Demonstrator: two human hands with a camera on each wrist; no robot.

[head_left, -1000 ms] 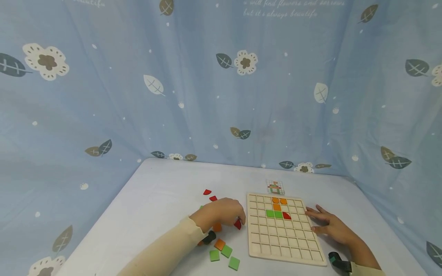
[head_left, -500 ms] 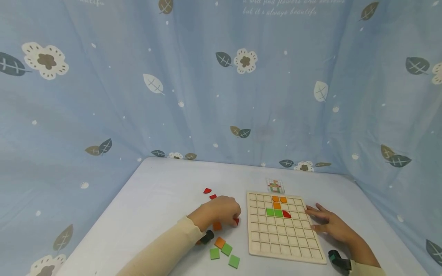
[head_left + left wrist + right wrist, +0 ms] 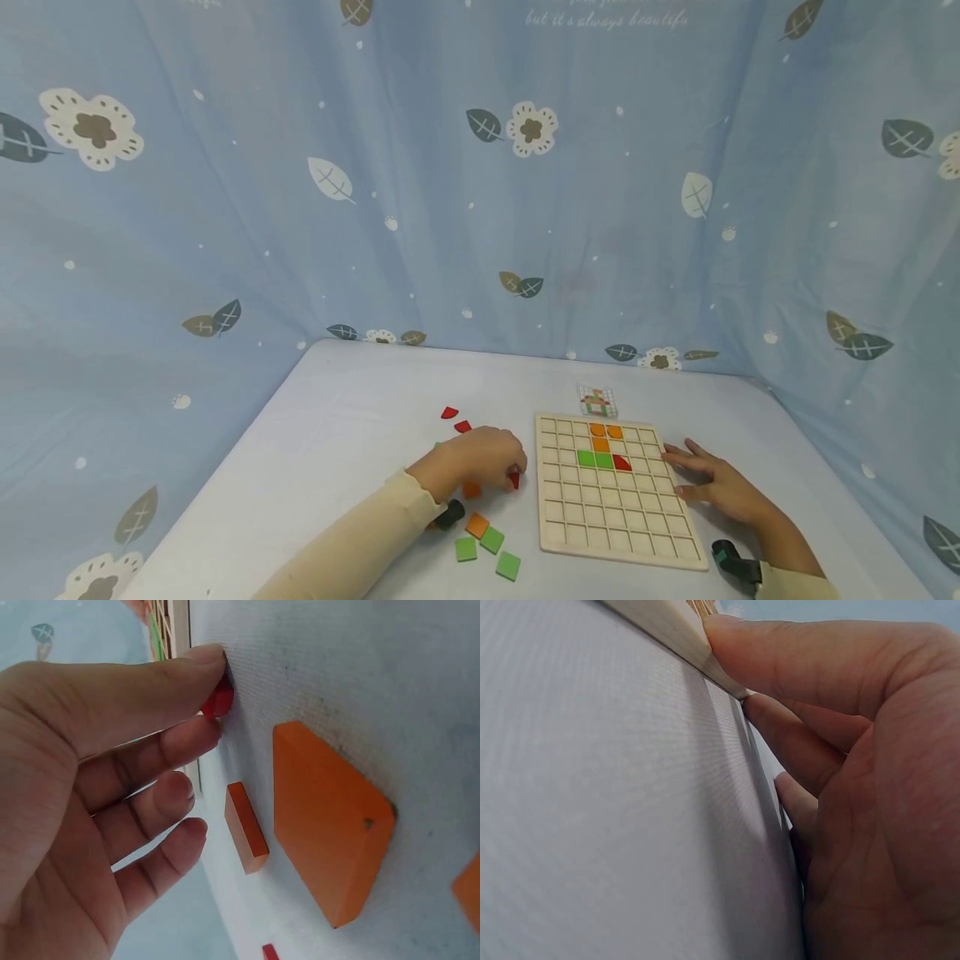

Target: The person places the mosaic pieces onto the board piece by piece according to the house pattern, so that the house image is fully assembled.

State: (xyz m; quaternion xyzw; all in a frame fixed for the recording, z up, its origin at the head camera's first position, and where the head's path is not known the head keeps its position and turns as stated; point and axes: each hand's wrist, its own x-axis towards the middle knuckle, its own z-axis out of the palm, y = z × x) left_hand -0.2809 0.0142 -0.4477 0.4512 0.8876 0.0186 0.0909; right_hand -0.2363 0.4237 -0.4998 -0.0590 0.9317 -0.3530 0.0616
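Note:
Just left of the wooden grid board [image 3: 592, 500], my left hand [image 3: 487, 457] pinches a red quarter-round tile [image 3: 219, 699] between thumb and index finger, close over the table. Its other fingers are loosely bent. On the board lie two orange round tiles [image 3: 615, 432], an orange square tile [image 3: 602, 445], two green square tiles [image 3: 604, 460] and a red quarter-round tile [image 3: 621, 462]. My right hand [image 3: 720, 492] rests along the board's right edge with fingers spread; in the right wrist view its thumb touches the board's side [image 3: 682, 645].
A small pattern card [image 3: 597, 402] lies behind the board. Two loose red tiles [image 3: 449, 412] are beyond my left hand. Nearer me are several green tiles [image 3: 507, 566] and orange tiles [image 3: 477, 525], partly hidden by the left arm. A patterned blue curtain [image 3: 420, 208] surrounds the white table.
My left hand has moved slightly left, away from the board, then a touch back, with the red tile at its fingertips. The right hand stays at the board's edge.

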